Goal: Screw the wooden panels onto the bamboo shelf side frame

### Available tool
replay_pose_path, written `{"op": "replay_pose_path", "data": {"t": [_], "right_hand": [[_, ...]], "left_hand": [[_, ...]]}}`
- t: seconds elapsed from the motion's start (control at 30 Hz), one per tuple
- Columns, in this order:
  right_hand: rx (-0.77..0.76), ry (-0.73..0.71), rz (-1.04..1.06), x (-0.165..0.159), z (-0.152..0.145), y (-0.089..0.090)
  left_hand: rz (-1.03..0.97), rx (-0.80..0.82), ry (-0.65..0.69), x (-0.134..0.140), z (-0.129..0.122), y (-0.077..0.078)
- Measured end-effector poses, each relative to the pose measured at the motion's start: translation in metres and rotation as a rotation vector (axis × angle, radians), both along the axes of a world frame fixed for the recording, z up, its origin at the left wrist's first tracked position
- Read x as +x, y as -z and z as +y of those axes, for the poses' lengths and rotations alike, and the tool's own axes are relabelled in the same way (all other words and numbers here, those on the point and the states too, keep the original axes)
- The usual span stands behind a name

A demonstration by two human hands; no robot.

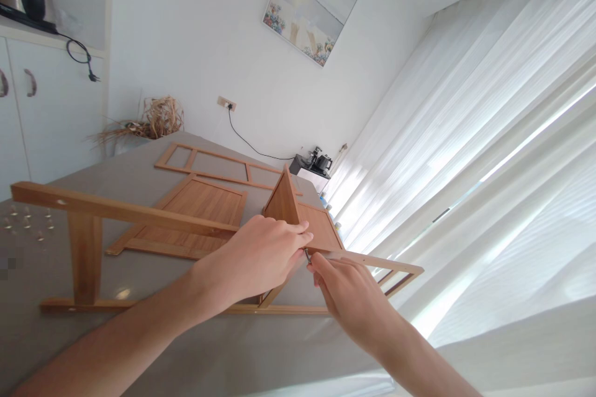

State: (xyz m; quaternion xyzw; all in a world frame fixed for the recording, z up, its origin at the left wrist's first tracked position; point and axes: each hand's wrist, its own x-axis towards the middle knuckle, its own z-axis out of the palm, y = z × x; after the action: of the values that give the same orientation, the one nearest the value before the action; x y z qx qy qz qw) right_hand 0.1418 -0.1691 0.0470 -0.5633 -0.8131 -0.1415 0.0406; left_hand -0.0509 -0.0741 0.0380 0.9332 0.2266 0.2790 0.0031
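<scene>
1. Currently under both hands: one wooden frame (125, 209), stood on edge on the surface (116, 173), presumably so its upper rail is easy to reach.
2. Left hand (254, 254): fingers curled in at the upper rail, I judge to steady it; with the palm hidden from me, I cannot tell what this grip encloses.
3. Right hand (342, 282): narrow grip, pinching a small metal piece (307, 255) near the left fingertips, probably for close control.
4. Upright panel (282, 193), wooden: just beyond the left hand.
5. Flat panel (200, 205) and ladder-like frame (247, 171): lying farther back, seemingly out of the hands' way.
6. Small loose pieces (27, 222): grouped far left, likely against scattering; too small for me to identify.
</scene>
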Motion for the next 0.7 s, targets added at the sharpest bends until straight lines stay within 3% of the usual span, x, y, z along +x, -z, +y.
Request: {"op": "replay_pose_path", "data": {"t": [0.1, 0.27, 0.4, 0.53, 0.7], "right_hand": [[-0.116, 0.064, 0.442, -0.005, 0.001, 0.028], [-0.101, 0.071, 1.016, -0.026, 0.004, 0.066], [0.009, 0.096, 1.151, -0.04, 0.006, 0.082], [0.053, 0.139, 1.219, -0.046, 0.007, 0.085], [0.171, 0.107, 1.106, -0.043, 0.008, 0.08]], "left_hand": [[-0.002, -0.026, 0.012, 0.0, -0.001, -0.003], [0.025, -0.071, 0.015, -0.001, -0.003, -0.01], [0.036, -0.038, 0.002, -0.001, -0.002, -0.009], [0.053, -0.052, -0.006, -0.001, -0.001, -0.008], [0.048, -0.059, 0.012, -0.002, -0.003, -0.009]]}}
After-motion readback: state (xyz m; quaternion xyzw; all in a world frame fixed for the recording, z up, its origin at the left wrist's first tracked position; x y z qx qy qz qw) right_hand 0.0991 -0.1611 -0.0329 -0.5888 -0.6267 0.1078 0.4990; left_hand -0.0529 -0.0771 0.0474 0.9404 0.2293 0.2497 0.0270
